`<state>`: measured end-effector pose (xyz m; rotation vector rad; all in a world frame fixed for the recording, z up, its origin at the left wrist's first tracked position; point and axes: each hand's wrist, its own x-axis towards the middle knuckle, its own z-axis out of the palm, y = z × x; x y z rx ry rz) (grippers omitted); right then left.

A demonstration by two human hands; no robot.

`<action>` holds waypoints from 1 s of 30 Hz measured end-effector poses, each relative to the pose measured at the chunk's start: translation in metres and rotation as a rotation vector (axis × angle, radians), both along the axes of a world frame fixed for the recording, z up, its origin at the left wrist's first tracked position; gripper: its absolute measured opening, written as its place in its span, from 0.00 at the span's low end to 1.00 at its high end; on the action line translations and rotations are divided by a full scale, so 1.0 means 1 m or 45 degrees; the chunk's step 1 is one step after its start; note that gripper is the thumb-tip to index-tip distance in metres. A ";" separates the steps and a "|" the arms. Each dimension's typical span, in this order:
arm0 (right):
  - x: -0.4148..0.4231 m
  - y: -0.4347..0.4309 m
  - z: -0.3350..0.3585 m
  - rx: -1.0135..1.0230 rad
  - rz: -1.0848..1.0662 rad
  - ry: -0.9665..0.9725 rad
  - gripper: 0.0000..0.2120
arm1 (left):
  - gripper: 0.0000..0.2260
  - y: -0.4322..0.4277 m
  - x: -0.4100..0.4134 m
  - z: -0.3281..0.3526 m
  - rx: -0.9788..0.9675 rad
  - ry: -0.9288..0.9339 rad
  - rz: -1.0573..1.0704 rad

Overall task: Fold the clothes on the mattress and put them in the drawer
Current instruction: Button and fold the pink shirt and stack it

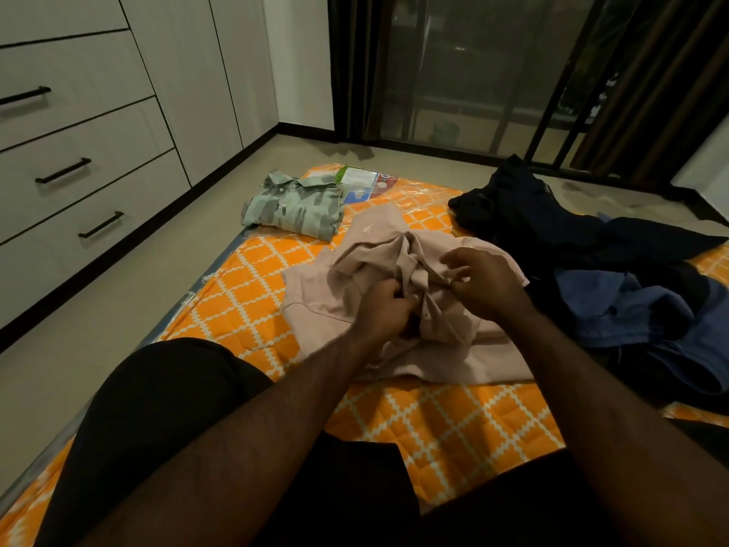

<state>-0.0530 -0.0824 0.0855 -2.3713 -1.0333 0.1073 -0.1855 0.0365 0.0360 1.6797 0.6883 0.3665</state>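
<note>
A crumpled pale pink shirt (378,250) lies in the middle of the orange patterned mattress (244,294). My left hand (384,309) grips the shirt's buttoned front edge, fingers curled into the cloth. My right hand (483,280) pinches a fold of the same shirt just to the right. A folded green patterned shirt (294,209) rests at the mattress's far left corner. A heap of dark navy clothes (552,227) and blue clothes (639,313) lies unfolded on the right. White drawers with black handles (63,170) stand shut along the left wall.
Beige floor (157,270) runs between the mattress and the drawers. My legs in black shorts (165,408) sit on the mattress's near end. Dark curtains (355,65) and a glass door (473,73) close off the far side. A printed label (361,183) lies under the mattress's plastic wrap.
</note>
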 end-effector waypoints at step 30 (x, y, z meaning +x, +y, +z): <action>-0.031 0.009 -0.029 0.085 -0.075 -0.032 0.04 | 0.12 0.000 -0.004 0.015 -0.552 0.078 -0.130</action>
